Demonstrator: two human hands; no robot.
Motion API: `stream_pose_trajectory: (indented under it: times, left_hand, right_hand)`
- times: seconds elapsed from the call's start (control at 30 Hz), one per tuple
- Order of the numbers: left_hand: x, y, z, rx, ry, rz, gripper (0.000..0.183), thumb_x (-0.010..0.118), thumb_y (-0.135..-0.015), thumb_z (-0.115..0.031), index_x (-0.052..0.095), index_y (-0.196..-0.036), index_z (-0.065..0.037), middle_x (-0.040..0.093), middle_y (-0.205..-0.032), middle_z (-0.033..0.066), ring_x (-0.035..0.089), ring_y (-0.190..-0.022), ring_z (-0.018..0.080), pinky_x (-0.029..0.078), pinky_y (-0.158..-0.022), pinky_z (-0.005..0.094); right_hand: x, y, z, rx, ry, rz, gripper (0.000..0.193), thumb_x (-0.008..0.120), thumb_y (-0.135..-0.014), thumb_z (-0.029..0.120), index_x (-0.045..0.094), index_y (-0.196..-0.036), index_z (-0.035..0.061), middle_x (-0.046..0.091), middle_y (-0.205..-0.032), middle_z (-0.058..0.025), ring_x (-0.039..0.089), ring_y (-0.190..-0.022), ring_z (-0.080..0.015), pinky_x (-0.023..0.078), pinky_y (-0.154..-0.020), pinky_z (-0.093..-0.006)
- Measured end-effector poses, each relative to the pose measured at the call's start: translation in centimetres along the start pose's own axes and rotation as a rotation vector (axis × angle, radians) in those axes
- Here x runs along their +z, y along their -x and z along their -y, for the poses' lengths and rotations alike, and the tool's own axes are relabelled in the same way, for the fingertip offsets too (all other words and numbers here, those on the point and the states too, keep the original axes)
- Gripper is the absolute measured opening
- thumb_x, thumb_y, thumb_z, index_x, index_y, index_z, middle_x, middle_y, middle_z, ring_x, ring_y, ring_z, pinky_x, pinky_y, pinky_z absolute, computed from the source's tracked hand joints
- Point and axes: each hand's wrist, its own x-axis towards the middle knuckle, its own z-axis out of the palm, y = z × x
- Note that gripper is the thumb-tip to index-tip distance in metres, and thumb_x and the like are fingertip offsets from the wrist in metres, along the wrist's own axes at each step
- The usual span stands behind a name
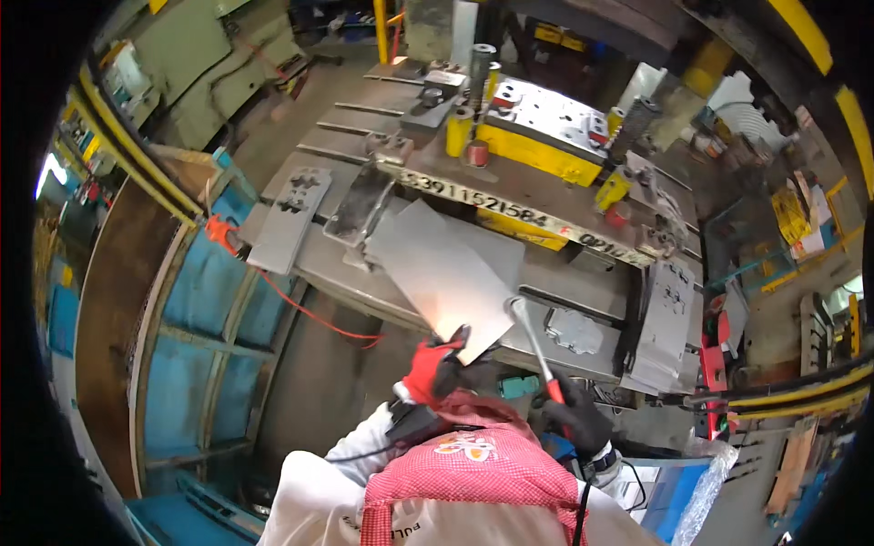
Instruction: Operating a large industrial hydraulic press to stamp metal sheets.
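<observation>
My left hand (437,368), in a red and black glove, is closed on the near corner of a flat grey metal sheet (446,278). The sheet slants away across the press bed, and another sheet (501,255) shows partly beneath it. In a black glove, my right hand (581,417) wraps round the red handle of a long tool (535,342) with a steel shaft and rounded head. That head is beside the sheet's right edge; whether it touches cannot be made out. Right of the tool lies a small irregular metal piece (574,330).
A die set with a yellow block (537,153) and upright posts stands behind the sheet on the slotted press bed (341,282). Grey plates lie left (291,220) and right (663,328). A red cord (319,318) hangs by a blue frame (196,341).
</observation>
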Motion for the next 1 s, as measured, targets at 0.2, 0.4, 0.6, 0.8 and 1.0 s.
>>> stream_pose_trajectory:
  times: [0.2, 0.4, 0.6, 0.8, 1.0]
  left_hand:
    - [-1.5, 1.8, -6.4, -0.207, 0.372, -0.112, 0.028, 0.057, -0.086, -0.011, 0.054, -0.111, 0.002, 0.062, -0.099, 0.0082, 0.061, -0.082, 0.0154, 0.05, -0.071, 0.0278]
    - [-2.3, -9.5, -10.6, -0.248, 0.248, 0.18, 0.026, 0.062, -0.082, -0.011, 0.056, -0.104, 0.002, 0.064, -0.09, 0.0079, 0.062, -0.075, 0.0136, 0.051, -0.064, 0.028]
    - [-4.4, -22.3, -8.9, 0.75, -0.495, 0.433, 0.02, 0.051, -0.083, -0.011, 0.063, -0.092, 0.002, 0.065, -0.087, 0.0072, 0.062, -0.081, 0.0189, 0.05, -0.073, 0.029]
    - [-1.6, -26.3, -7.7, -0.364, 0.724, 0.56, 0.025, 0.052, -0.083, -0.013, 0.059, -0.102, 0.001, 0.062, -0.092, 0.0074, 0.06, -0.081, 0.0181, 0.049, -0.076, 0.0337]
    - [-1.7, -26.0, -7.9, -0.082, 0.477, 0.5, 0.014, 0.053, -0.083, -0.013, 0.058, -0.09, -0.002, 0.06, -0.082, 0.0054, 0.058, -0.074, 0.0155, 0.049, -0.069, 0.0307]
  right_hand:
    - [-2.2, 1.4, -2.5, -0.023, -0.106, 0.248, 0.072, 0.063, -0.076, 0.017, 0.027, -0.138, 0.0076, 0.054, -0.105, -0.0071, 0.052, -0.088, -0.0134, 0.045, -0.075, -0.0285]
    - [-1.6, 1.1, 0.4, -0.185, -0.149, -0.091, 0.068, 0.059, -0.075, 0.007, 0.032, -0.136, 0.0067, 0.054, -0.096, -0.0058, 0.052, -0.077, -0.0121, 0.044, -0.065, -0.0251]
    - [-3.1, -3.2, 4.9, -0.34, -0.272, -0.227, 0.049, 0.054, -0.078, 0.028, 0.044, -0.117, 0.0003, 0.06, -0.086, -0.0081, 0.052, -0.06, -0.0098, 0.044, -0.055, -0.0244]
    - [-4.8, -4.9, 6.7, -0.365, -0.218, -0.244, 0.046, 0.052, -0.08, 0.028, 0.045, -0.116, 0.0, 0.06, -0.085, -0.0096, 0.052, -0.06, -0.0097, 0.043, -0.054, -0.0236]
    - [-4.1, -4.8, 6.9, -0.357, -0.279, -0.252, 0.046, 0.051, -0.081, 0.03, 0.045, -0.115, -0.0002, 0.06, -0.084, -0.0097, 0.052, -0.059, -0.0104, 0.042, -0.052, -0.0233]
